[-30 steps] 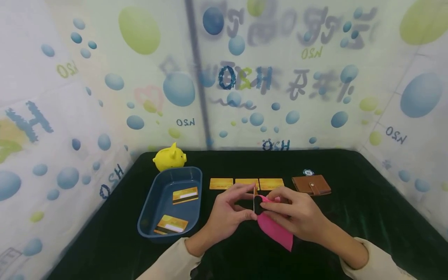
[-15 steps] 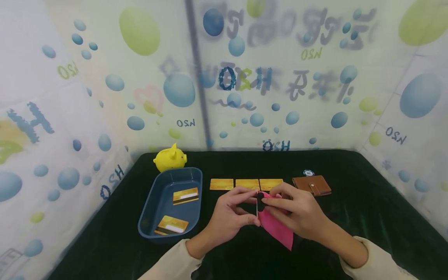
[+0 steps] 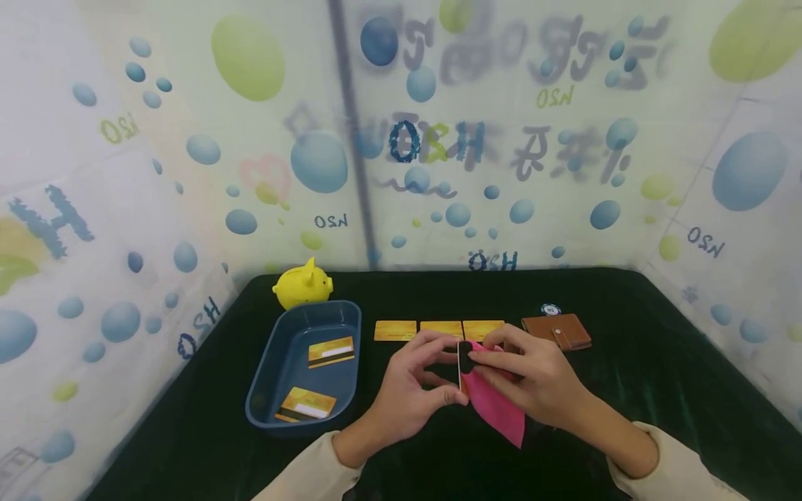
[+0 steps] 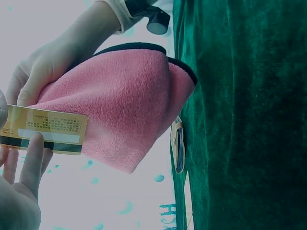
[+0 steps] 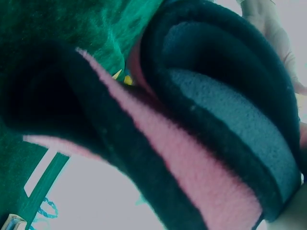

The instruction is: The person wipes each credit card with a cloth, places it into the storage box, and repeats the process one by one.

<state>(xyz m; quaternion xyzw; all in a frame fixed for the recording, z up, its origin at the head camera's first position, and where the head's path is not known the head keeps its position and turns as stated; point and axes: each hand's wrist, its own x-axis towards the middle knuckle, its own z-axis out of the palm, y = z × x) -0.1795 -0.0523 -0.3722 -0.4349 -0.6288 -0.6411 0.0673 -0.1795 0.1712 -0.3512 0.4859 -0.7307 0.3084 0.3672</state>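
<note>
Between the thumb and fingers of my left hand [image 3: 410, 383] a gold bank card [image 4: 60, 125] is held on edge. The left wrist view shows its side with a dark stripe and a white strip. My right hand [image 3: 541, 379] grips a folded pink cloth [image 3: 498, 410] with black edging, bunched against the card's other face. A large flap of the cloth [image 4: 120, 91] hangs out past the card in the left wrist view. In the right wrist view the cloth's folds [image 5: 192, 167] fill most of the picture and hide the card.
A blue tray [image 3: 258, 393] at left holds two gold cards [image 3: 331, 352]. Behind it stands a yellow piggy bank [image 3: 302, 284]. Three gold cards [image 3: 396, 330] lie in a row beyond my hands. Back right are a brown wallet [image 3: 556, 330] and a poker chip [image 3: 551, 309].
The card has shifted slightly right and down in the head view, and my left hand has moved with it. My right fingers and the cloth have moved slightly along the card.
</note>
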